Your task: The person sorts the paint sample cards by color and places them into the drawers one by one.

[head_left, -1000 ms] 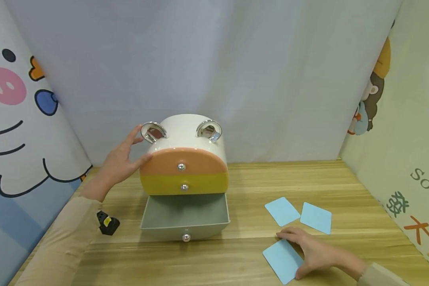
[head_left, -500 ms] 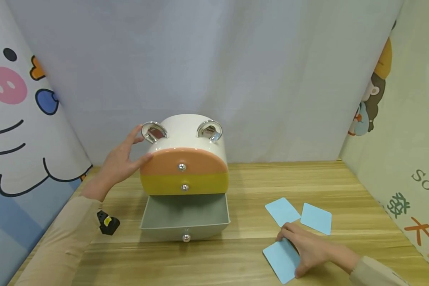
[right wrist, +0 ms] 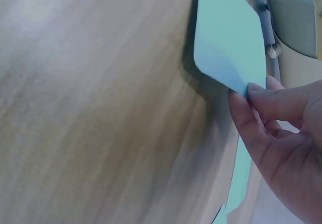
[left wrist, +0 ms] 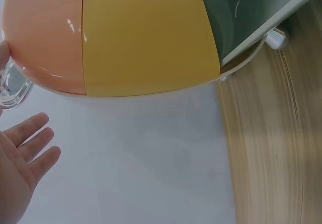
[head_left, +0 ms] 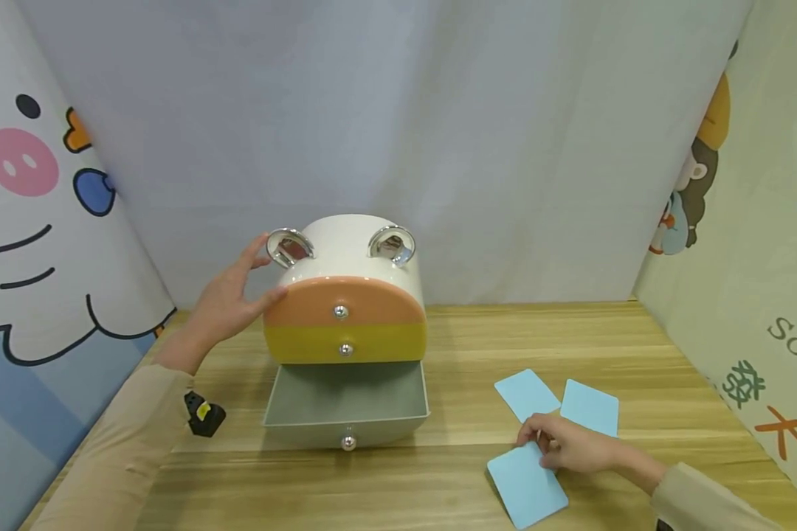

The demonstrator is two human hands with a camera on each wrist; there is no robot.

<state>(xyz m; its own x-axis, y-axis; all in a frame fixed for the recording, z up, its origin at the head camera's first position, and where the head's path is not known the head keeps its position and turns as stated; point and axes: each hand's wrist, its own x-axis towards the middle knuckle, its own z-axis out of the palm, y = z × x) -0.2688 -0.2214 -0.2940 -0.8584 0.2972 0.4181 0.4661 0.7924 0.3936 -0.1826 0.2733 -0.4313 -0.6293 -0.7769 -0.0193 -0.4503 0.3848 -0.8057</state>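
Note:
A white rounded drawer box point(head_left: 352, 251) stands at the back of the wooden table point(head_left: 452, 346). Its orange top drawer point(head_left: 342, 302) and yellow middle drawer point(head_left: 345, 343) are closed, while the grey bottom drawer point(head_left: 345, 405) is pulled out and looks empty. My left hand point(head_left: 239, 291) rests with straight fingers against the box's left side, by a chrome ring point(head_left: 289, 247). In the left wrist view the left hand point(left wrist: 20, 168) shows an open palm beside the box point(left wrist: 141, 38). My right hand point(head_left: 538, 442) pinches the far edge of the nearest blue card point(head_left: 527, 487). The right wrist view shows that card point(right wrist: 229, 38) raised off the wood, fingertips point(right wrist: 256, 90) on its corner.
Two more blue cards point(head_left: 526, 394) point(head_left: 590, 407) lie flat just beyond my right hand. A small black and yellow object point(head_left: 204, 413) sits left of the open drawer. Printed cartoon panels wall in both sides, and a pale curtain closes the back.
My right hand went from lying flat on the nearest blue card to curling its fingers and pinching the card's edge, which has lifted. The left hand stays on the box.

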